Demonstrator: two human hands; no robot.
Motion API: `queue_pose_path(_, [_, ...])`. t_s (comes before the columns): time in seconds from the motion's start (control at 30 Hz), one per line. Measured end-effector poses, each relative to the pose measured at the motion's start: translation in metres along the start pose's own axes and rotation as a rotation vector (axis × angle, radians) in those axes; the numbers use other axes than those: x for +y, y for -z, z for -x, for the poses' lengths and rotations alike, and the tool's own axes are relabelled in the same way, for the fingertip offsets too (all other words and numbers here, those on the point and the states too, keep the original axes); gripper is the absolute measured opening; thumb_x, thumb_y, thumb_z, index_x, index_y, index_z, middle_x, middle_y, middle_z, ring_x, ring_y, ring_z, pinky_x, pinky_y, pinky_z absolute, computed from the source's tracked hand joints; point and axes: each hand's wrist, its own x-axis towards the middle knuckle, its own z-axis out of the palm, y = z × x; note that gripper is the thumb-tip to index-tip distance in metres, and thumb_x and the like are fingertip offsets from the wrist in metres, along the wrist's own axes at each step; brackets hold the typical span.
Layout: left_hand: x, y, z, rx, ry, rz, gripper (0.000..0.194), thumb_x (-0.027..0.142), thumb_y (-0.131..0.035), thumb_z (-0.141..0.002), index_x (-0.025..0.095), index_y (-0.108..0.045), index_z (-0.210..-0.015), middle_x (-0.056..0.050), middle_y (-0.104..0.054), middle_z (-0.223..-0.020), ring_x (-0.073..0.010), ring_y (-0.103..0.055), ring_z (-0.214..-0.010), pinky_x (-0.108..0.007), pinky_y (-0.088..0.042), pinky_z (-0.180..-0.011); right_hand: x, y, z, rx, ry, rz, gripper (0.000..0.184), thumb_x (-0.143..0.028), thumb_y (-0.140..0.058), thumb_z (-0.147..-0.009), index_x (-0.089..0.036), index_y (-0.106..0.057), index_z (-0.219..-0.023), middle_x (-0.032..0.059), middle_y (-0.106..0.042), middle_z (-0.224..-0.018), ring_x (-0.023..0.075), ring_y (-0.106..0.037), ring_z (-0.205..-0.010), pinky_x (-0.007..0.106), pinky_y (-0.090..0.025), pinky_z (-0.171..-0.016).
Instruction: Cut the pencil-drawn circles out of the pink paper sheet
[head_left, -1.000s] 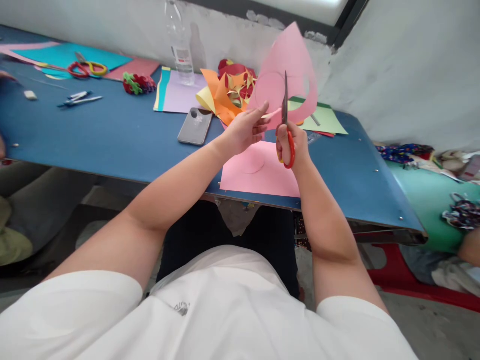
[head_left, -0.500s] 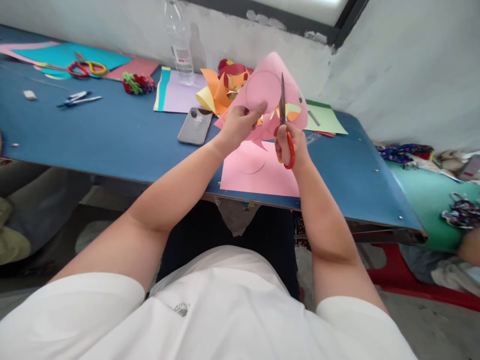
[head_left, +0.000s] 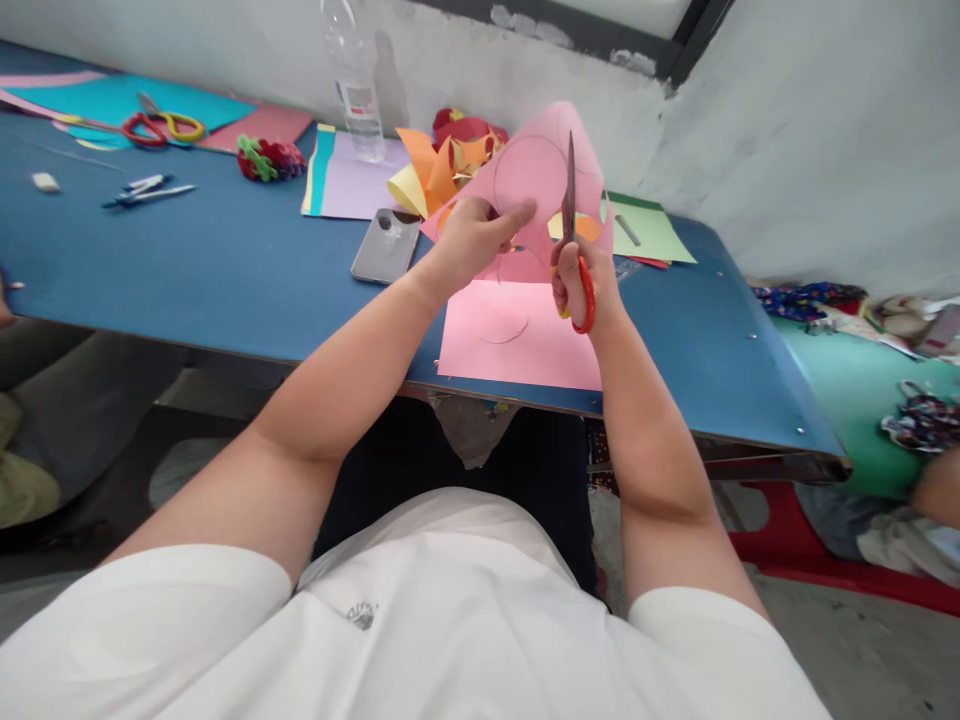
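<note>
My left hand pinches a pink paper sheet between thumb and fingers, lifted above the table. A drawn circle outline shows on this sheet, and holes are cut in its lower part. My right hand grips the scissors by their red and yellow handles, blades pointing up beside the drawn circle. Below both hands a second pink sheet lies flat at the table's front edge, with a curved line or round piece on it; I cannot tell which.
On the blue table lie a phone, orange paper scraps, another pair of scissors, a pair of compasses and an eraser. A plastic bottle stands by the wall. Green paper lies at right.
The scissors have tipped slightly to the right, and the lifted pink sheet has shifted and bent a little. My left hand keeps its pinch on the sheet.
</note>
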Motion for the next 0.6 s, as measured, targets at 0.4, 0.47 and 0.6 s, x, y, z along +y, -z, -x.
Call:
queue_pose_path(0.4, [-0.0011, -0.0034, 0.0004, -0.042, 0.051, 0.169, 0.063, 0.022, -0.085, -0.110, 0.022, -0.051, -0.057, 0.003, -0.047, -0.057, -0.0107, -0.045, -0.061, -0.025, -0.046, -0.064, 0.0052, 0.0012, -0.0023, -0.020, -0.041, -0.040, 0.083, -0.113, -0.054, -0.087, -0.030, -0.055, -0.088, 0.0001, -0.046, -0.063, 0.0217, -0.049, -0.052, 0.044, -0.042, -0.048])
queue_pose_path(0.47, [-0.0016, -0.0028, -0.0002, -0.056, 0.050, 0.189, 0.063, 0.022, -0.084, -0.110, 0.022, -0.050, -0.058, 0.004, -0.045, -0.057, -0.0101, -0.044, -0.060, -0.024, -0.046, -0.063, 0.0034, 0.0011, -0.0016, -0.008, -0.039, -0.038, 0.083, -0.113, -0.054, -0.086, -0.030, -0.055, -0.087, -0.0004, -0.046, -0.062, 0.0214, -0.048, -0.051, 0.044, -0.042, -0.047])
queue_pose_path(0.6, [-0.0029, -0.0011, -0.0017, -0.078, 0.043, 0.225, 0.063, 0.020, -0.083, -0.111, 0.022, -0.048, -0.058, 0.004, -0.040, -0.059, -0.0092, -0.042, -0.060, -0.022, -0.043, -0.060, -0.0019, 0.0008, -0.0005, -0.005, -0.033, -0.054, 0.085, -0.115, -0.056, -0.083, -0.030, -0.053, -0.085, -0.0012, -0.045, -0.061, 0.0199, -0.046, -0.051, 0.043, -0.040, -0.047])
